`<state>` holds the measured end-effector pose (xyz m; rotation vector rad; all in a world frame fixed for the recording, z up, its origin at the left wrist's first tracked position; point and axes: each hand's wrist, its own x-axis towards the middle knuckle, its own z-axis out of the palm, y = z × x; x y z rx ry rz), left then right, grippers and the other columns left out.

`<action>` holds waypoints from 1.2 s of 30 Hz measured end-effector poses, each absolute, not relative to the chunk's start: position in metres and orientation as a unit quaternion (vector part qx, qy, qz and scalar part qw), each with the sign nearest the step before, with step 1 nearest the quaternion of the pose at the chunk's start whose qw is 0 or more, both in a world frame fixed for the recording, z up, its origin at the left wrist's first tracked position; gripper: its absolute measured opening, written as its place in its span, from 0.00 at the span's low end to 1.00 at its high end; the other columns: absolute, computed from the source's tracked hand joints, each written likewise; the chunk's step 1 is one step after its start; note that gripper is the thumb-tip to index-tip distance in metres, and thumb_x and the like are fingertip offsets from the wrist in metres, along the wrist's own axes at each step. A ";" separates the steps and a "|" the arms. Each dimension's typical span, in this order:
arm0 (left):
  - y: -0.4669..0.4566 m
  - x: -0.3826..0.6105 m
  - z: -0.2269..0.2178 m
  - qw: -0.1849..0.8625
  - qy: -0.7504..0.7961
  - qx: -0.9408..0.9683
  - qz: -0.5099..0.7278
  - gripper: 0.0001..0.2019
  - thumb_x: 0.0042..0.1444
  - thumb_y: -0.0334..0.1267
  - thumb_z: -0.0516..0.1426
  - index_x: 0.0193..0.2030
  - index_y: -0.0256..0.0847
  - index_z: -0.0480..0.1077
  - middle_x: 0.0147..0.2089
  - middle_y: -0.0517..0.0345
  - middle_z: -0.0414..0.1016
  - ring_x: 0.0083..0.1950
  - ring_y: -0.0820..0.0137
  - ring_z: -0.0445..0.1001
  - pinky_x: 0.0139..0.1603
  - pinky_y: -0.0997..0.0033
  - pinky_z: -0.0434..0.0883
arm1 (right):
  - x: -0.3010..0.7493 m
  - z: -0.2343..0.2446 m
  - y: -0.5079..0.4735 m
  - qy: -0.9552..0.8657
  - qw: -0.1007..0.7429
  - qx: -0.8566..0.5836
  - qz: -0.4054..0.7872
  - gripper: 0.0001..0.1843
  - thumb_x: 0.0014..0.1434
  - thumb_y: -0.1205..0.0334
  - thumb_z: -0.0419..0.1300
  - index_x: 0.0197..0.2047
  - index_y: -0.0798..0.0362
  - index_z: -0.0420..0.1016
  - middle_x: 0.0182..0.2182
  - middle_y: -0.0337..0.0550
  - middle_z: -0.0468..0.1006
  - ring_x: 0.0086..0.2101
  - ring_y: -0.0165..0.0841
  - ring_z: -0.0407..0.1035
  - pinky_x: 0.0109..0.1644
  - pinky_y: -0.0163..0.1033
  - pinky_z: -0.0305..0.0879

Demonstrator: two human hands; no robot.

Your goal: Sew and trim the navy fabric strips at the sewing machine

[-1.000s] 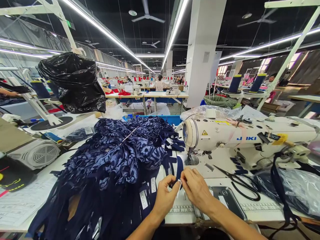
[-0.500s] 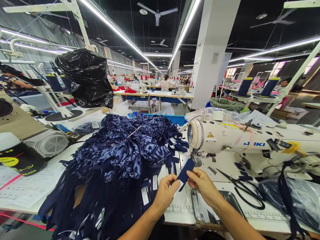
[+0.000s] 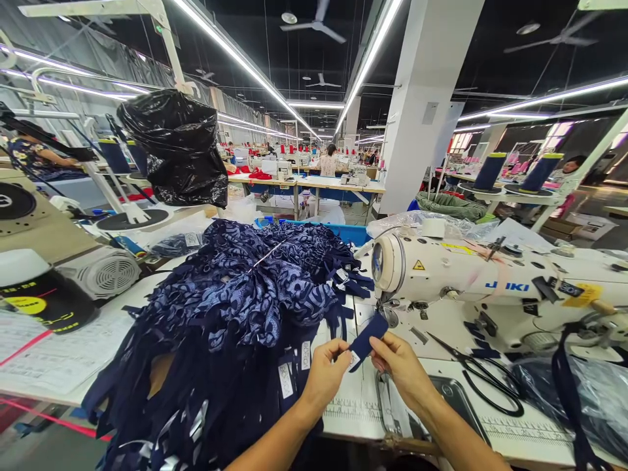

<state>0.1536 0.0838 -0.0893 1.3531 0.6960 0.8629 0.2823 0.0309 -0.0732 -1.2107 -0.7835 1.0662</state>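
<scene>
Small navy fabric strip (image 3: 369, 333), flat, tilted upward, pinched at its lower end — just before the needle area

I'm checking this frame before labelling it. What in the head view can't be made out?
Head view:
- Lettering on the white labels in the garment pile: too small to read.
- Lower end of the navy strip: covered by fingers of the left hand and right hand.
- Needle of the sewing machine: too small to pick out.
- Machine's right end: cut off by the frame edge.

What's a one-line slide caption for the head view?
Left hand and right hand pinch a small navy fabric strip before a white sewing machine, beside a heap of navy patterned garments.
</scene>
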 end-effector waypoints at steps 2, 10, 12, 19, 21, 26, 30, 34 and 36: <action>0.084 0.154 -0.090 0.636 0.308 0.594 0.384 0.08 0.44 0.39 0.53 0.21 0.36 0.64 0.22 0.63 0.60 0.26 0.74 0.57 0.29 0.74 0.56 | 0.282 -0.075 0.030 -0.328 0.628 -0.524 0.474 0.22 0.38 0.46 0.66 0.19 0.55 0.64 0.15 0.31 0.62 0.17 0.22 0.51 0.23 0.34 0.45; 0.084 0.154 -0.089 0.615 0.320 0.600 0.400 0.08 0.44 0.38 0.53 0.19 0.37 0.62 0.20 0.64 0.58 0.24 0.75 0.55 0.28 0.75 0.55 | 0.284 -0.083 0.031 -0.304 0.633 -0.521 0.484 0.23 0.37 0.46 0.67 0.17 0.54 0.63 0.14 0.33 0.64 0.16 0.23 0.51 0.23 0.34 0.45; 0.084 0.154 -0.089 0.605 0.329 0.603 0.403 0.08 0.43 0.37 0.53 0.18 0.37 0.62 0.19 0.65 0.57 0.24 0.76 0.54 0.27 0.75 0.55 | 0.284 -0.085 0.031 -0.302 0.630 -0.524 0.487 0.23 0.37 0.46 0.67 0.17 0.54 0.63 0.14 0.33 0.64 0.16 0.23 0.51 0.23 0.34 0.45; 0.088 0.153 -0.091 0.629 0.330 0.583 0.394 0.08 0.42 0.38 0.53 0.18 0.37 0.62 0.19 0.64 0.58 0.23 0.76 0.56 0.26 0.76 0.55 | 0.282 -0.081 0.028 -0.299 0.613 -0.529 0.505 0.21 0.37 0.47 0.67 0.17 0.55 0.65 0.15 0.34 0.66 0.17 0.23 0.53 0.24 0.35 0.47; 0.089 0.152 -0.091 0.637 0.323 0.574 0.400 0.08 0.43 0.38 0.53 0.19 0.37 0.62 0.19 0.64 0.57 0.23 0.76 0.55 0.26 0.76 0.55 | 0.281 -0.080 0.027 -0.292 0.612 -0.520 0.520 0.21 0.36 0.48 0.68 0.17 0.55 0.66 0.15 0.34 0.67 0.16 0.23 0.53 0.24 0.35 0.47; 0.087 0.150 -0.087 0.603 0.310 0.610 0.411 0.10 0.48 0.40 0.51 0.21 0.37 0.62 0.21 0.64 0.57 0.25 0.75 0.55 0.28 0.76 0.55 | 0.284 -0.082 0.025 -0.290 0.610 -0.505 0.538 0.19 0.37 0.49 0.68 0.18 0.56 0.68 0.15 0.34 0.66 0.16 0.23 0.54 0.24 0.34 0.47; 0.085 0.149 -0.085 0.571 0.299 0.640 0.417 0.11 0.50 0.42 0.50 0.22 0.38 0.62 0.21 0.63 0.57 0.26 0.74 0.56 0.29 0.75 0.56 | 0.288 -0.087 0.025 -0.289 0.605 -0.497 0.551 0.19 0.37 0.51 0.69 0.19 0.56 0.68 0.17 0.36 0.68 0.17 0.23 0.55 0.24 0.34 0.47; 0.084 0.149 -0.086 0.551 0.302 0.650 0.428 0.11 0.50 0.42 0.50 0.22 0.38 0.62 0.21 0.63 0.57 0.26 0.74 0.56 0.29 0.75 0.56 | 0.288 -0.091 0.025 -0.286 0.615 -0.492 0.545 0.18 0.37 0.51 0.69 0.18 0.56 0.68 0.17 0.35 0.68 0.16 0.23 0.54 0.23 0.34 0.46; 0.083 0.149 -0.087 0.539 0.305 0.654 0.434 0.11 0.51 0.42 0.50 0.23 0.38 0.62 0.22 0.63 0.58 0.27 0.73 0.57 0.29 0.75 0.56 | 0.287 -0.092 0.024 -0.287 0.619 -0.490 0.543 0.17 0.38 0.52 0.68 0.19 0.55 0.68 0.17 0.35 0.68 0.17 0.23 0.54 0.24 0.34 0.46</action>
